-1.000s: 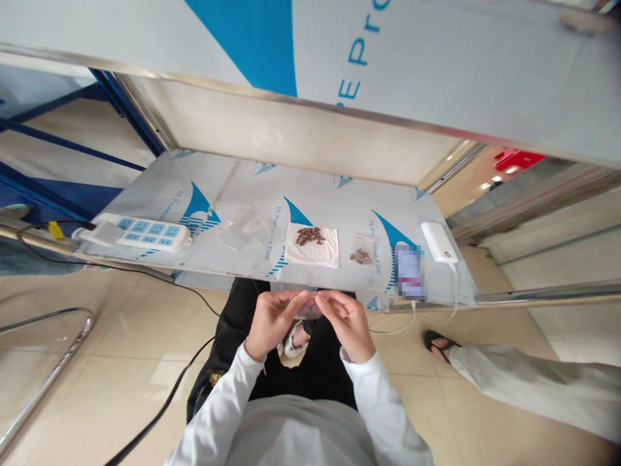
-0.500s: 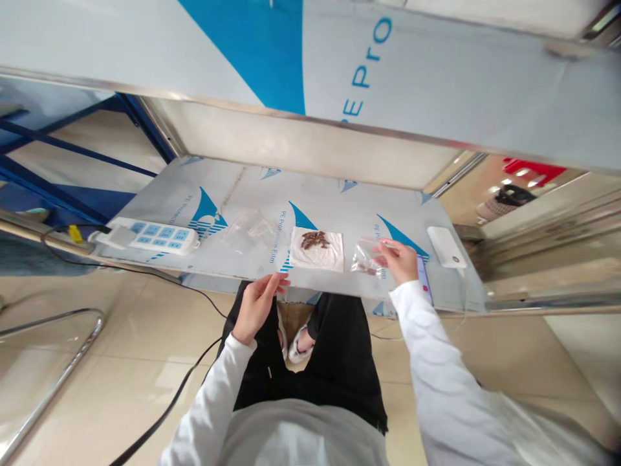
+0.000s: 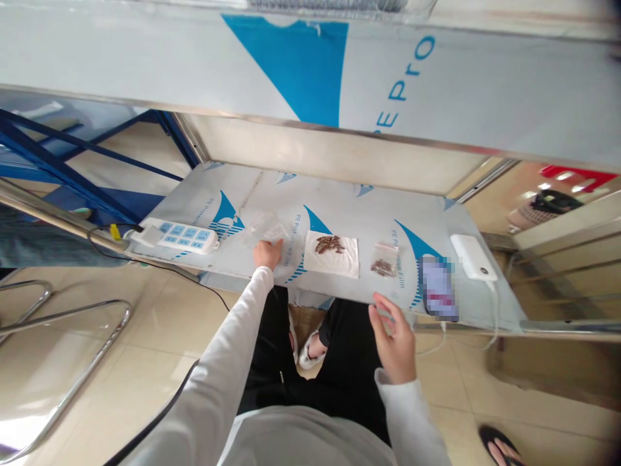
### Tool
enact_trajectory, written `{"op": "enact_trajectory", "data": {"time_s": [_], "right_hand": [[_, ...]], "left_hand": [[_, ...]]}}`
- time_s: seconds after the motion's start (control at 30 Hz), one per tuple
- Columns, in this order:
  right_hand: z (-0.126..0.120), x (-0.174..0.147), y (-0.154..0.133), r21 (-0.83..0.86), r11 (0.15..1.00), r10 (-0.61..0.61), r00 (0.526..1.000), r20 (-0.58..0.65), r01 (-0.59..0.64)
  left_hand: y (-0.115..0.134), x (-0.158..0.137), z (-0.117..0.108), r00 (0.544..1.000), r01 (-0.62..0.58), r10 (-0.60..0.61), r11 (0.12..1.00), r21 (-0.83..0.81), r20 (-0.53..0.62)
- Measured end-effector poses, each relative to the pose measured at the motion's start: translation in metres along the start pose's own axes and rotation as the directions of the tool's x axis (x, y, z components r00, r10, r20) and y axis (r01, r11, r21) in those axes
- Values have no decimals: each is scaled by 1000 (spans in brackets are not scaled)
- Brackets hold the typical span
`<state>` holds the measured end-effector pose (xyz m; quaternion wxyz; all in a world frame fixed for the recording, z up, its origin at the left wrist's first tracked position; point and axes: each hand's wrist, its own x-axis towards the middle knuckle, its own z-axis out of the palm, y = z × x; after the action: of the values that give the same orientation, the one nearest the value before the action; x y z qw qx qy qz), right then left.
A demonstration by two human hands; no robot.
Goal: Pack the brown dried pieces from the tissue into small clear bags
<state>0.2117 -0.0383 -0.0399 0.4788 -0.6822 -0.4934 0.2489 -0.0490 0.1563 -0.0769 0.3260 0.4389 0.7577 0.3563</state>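
Note:
My left hand point(image 3: 268, 254) is at the near edge of some thin clear plastic bags point(image 3: 264, 228) on the metal shelf point(image 3: 339, 188). Its fingers are bent down and mostly hidden, so I cannot see whether they grip the plastic. Over the shelf's front edge, my right hand point(image 3: 395, 340) is open, fingers apart and holding nothing. Between the hands lies a white tissue point(image 3: 334, 266) with a pile of small dark brown pieces point(image 3: 330, 244) on it. Right of it, a small clear zip bag point(image 3: 385, 259) lies flat with similar brown pieces inside.
A power strip point(image 3: 189, 237) is at the shelf's left end, its cable running down. At the right lie a phone point(image 3: 438, 288) and a white power bank point(image 3: 473, 257) with cables. An upper shelf point(image 3: 169, 71) overhangs the back. A sandalled foot point(image 3: 499, 446) shows at lower right.
My right hand has let go of the small zip bag and drawn back toward me; the bag now lies flat. My left hand has reached forward to the clear bags. The view has shifted.

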Motion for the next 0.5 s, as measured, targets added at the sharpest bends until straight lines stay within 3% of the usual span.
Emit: {"op": "enact_trajectory", "data": {"time_s": [0.1,0.23,0.4,0.5], "right_hand": [[9,-35,-4,36,998,42,996,74,-44],[8,-52,-3,13,997,68,991,115,-70],[13,-38,-11,-3,999,-35,994,105,36],[28,-11,-28,34,994,-109,990,94,106]], "left_hand": [[5,5,2,998,65,-65,993,102,-8],[11,-9,-5,998,26,-16,987,156,-66],[20,-53,-21,973,-136,164,976,171,-164],[25,-90,-30,908,-369,388,919,137,-156]]}}
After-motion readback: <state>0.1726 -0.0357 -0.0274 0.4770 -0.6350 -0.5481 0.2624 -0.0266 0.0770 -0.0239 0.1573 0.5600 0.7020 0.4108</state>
